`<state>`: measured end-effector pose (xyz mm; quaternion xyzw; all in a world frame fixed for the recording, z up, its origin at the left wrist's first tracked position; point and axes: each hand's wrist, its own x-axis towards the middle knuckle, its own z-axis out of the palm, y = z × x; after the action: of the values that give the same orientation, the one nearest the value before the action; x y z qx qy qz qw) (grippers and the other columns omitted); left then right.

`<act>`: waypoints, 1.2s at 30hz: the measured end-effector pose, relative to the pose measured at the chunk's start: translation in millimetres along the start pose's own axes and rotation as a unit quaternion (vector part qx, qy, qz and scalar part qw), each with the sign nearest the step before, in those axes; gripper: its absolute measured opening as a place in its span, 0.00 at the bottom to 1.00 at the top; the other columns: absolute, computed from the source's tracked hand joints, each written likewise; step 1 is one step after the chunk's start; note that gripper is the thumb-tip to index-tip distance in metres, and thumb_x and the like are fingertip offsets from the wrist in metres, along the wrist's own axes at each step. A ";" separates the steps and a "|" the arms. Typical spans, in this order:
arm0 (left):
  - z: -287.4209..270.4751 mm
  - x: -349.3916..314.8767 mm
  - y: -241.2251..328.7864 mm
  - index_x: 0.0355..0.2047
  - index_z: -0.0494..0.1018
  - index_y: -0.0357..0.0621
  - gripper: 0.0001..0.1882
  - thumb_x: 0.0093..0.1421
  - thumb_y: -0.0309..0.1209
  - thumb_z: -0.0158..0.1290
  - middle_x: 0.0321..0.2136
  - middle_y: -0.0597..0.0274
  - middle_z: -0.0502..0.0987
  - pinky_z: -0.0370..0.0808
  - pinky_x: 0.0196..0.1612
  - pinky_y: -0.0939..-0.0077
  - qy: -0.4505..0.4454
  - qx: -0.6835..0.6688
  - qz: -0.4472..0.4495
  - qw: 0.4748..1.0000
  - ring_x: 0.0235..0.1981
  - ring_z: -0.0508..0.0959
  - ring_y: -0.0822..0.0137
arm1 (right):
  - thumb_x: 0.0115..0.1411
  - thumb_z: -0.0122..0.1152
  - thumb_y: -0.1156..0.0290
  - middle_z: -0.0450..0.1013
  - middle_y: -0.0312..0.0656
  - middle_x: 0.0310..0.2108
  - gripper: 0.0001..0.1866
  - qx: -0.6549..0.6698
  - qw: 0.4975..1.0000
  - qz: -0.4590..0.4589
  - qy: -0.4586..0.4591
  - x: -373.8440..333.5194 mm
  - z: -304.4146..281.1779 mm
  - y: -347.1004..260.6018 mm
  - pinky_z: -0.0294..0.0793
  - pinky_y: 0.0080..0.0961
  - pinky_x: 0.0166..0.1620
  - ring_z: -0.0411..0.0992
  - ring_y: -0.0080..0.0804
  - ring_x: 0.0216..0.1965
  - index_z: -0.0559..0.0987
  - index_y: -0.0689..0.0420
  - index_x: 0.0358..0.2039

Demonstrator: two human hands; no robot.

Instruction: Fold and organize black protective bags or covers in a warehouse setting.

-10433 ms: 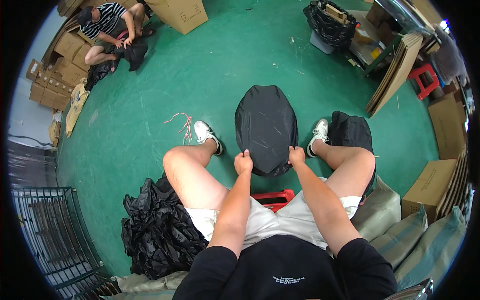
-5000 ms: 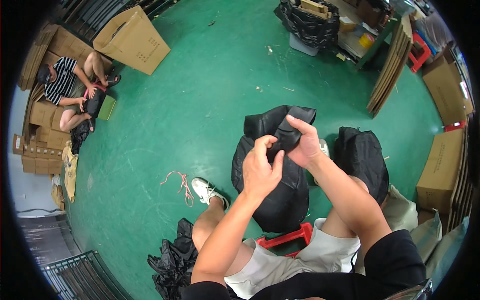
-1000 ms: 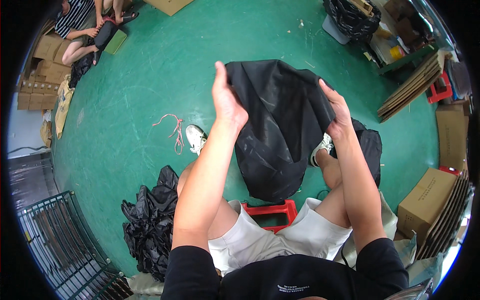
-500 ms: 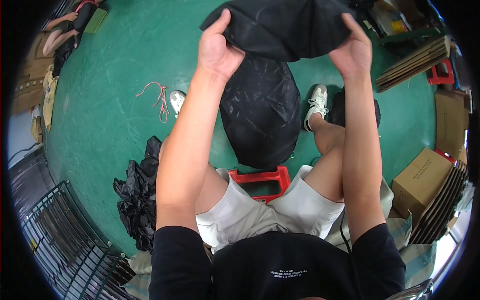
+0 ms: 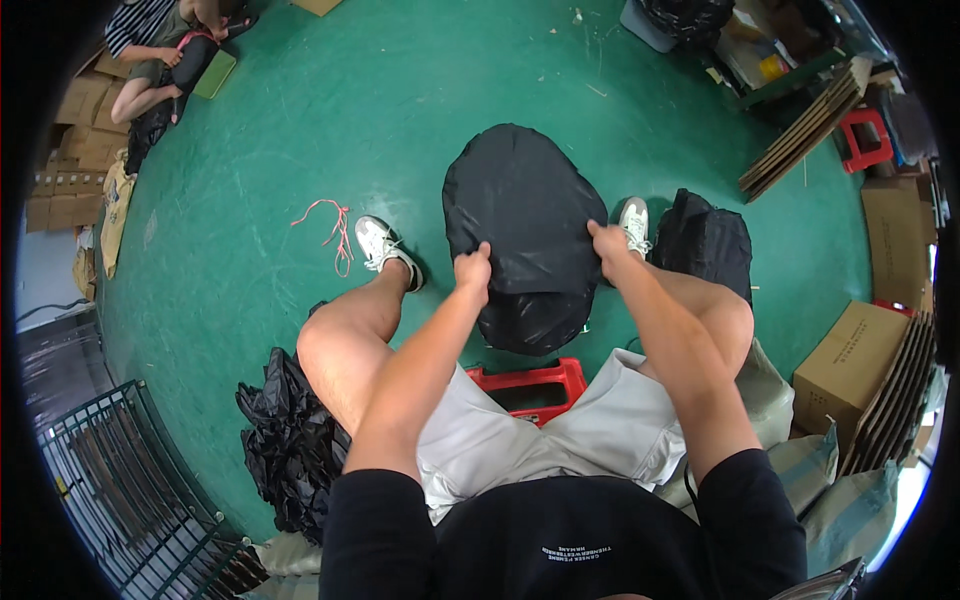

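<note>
Between my feet lies a rounded black sheet-like piece [image 5: 520, 205], limp and slightly shiny; I cannot tell its exact kind. My left hand [image 5: 473, 272] pinches its near left edge with the thumb on top. Its right edge is in my right hand [image 5: 608, 248], also closed with the thumb uppermost. The piece rests on a dark rounded black bundle [image 5: 535, 325], whose near end sticks out toward me and whose rest is covered. Both forearms reach forward over my lap.
A red plastic stool [image 5: 560, 385] is between my thighs. Crumpled black plastic [image 5: 290, 440] lies at left, another black bundle [image 5: 710, 240] beyond my right knee. Pink string [image 5: 342, 240] is on the green floor. Cartons [image 5: 850, 360] stand right, a metal rack [image 5: 140, 480] left. Another person [image 5: 160, 55] sits far left.
Both hands have come down and toward me, lowering the black piece from the top of the view onto the bundle. My left foot now shows more fully.
</note>
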<state>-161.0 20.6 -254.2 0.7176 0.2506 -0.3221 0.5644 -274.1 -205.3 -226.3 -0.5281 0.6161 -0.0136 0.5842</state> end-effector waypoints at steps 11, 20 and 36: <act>-38.9 -42.0 -52.9 0.40 0.74 0.34 0.20 0.63 0.42 0.55 0.38 0.58 0.76 0.76 0.32 0.61 -0.007 -0.020 0.027 0.999 0.34 0.76 0.63 | 0.61 0.60 0.59 0.71 0.42 0.25 0.16 0.004 0.999 0.046 0.000 -55.2 -14.7 70.0 0.65 0.31 0.19 0.68 0.33 0.17 0.77 0.62 0.35; -41.8 -43.7 -68.6 0.42 0.74 0.39 0.18 0.63 0.42 0.54 0.34 0.59 0.78 0.73 0.26 0.69 -0.014 -0.141 -0.021 0.990 0.27 0.77 0.64 | 0.62 0.58 0.61 0.67 0.37 0.16 0.15 -0.154 0.978 0.051 -0.129 -78.0 -31.9 70.4 0.58 0.26 0.14 0.64 0.26 0.12 0.72 0.58 0.24; -12.3 -66.8 20.2 0.46 0.68 0.35 0.23 0.52 0.31 0.59 0.51 0.44 0.70 0.64 0.57 0.58 0.167 0.297 0.380 0.860 0.54 0.69 0.46 | 0.57 0.63 0.64 0.69 0.42 0.12 0.20 -0.282 0.946 0.062 -0.149 -66.5 -28.6 64.8 0.59 0.30 0.14 0.64 0.30 0.10 0.75 0.62 0.13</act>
<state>-188.7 28.1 -189.3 0.9340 -0.0583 -0.0169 0.3522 -352.2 -149.5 -211.3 -0.6278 0.5327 0.2758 0.4961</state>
